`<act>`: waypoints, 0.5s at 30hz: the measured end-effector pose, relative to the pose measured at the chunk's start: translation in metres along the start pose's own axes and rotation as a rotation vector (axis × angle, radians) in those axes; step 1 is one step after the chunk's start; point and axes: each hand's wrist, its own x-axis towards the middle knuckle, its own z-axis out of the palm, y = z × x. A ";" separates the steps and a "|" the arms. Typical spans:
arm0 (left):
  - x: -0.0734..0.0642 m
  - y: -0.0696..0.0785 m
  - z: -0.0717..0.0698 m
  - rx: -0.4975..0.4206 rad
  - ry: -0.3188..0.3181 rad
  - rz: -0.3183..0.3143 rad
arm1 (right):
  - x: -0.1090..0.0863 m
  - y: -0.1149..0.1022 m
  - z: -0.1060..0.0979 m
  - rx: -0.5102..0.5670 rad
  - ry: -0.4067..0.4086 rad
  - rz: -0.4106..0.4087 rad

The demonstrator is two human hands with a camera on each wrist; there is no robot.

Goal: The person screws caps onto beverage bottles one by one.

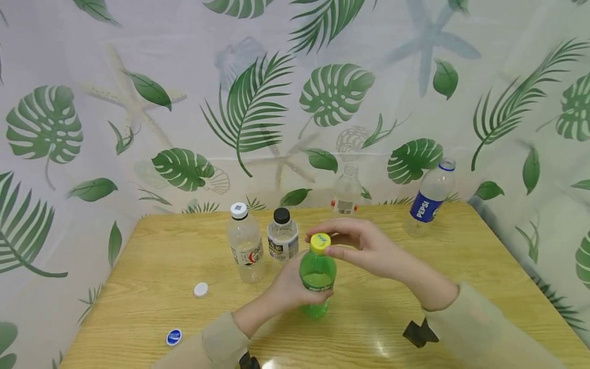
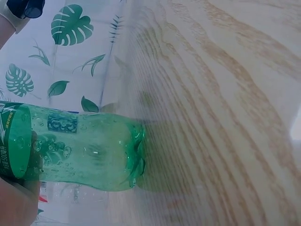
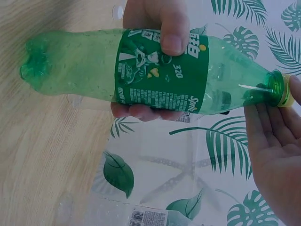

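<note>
A green Sprite bottle (image 1: 318,274) stands upright at the front middle of the table, with a yellow cap (image 1: 320,243) on its neck. My left hand (image 1: 295,287) grips it around the label (image 3: 162,70), thumb in front and fingers round the other side. At the top, my right hand (image 1: 369,249) pinches the yellow cap between thumb and fingers. The right wrist view shows those fingers (image 3: 265,123) extended along the neck. The lower bottle (image 2: 89,150) looks see-through in the left wrist view, with droplets inside and its base at the wooden tabletop.
Left of the hands stand a white-capped clear bottle (image 1: 246,246) and a shorter black-capped one (image 1: 283,236). Uncapped are a clear bottle (image 1: 346,190) behind and a Pepsi bottle (image 1: 426,200) at back right. A white cap (image 1: 201,290) and a blue cap (image 1: 173,337) lie on the table (image 1: 138,287).
</note>
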 end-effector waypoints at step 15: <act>0.001 0.000 0.000 0.003 -0.012 0.062 | -0.001 -0.004 0.009 -0.108 0.217 0.042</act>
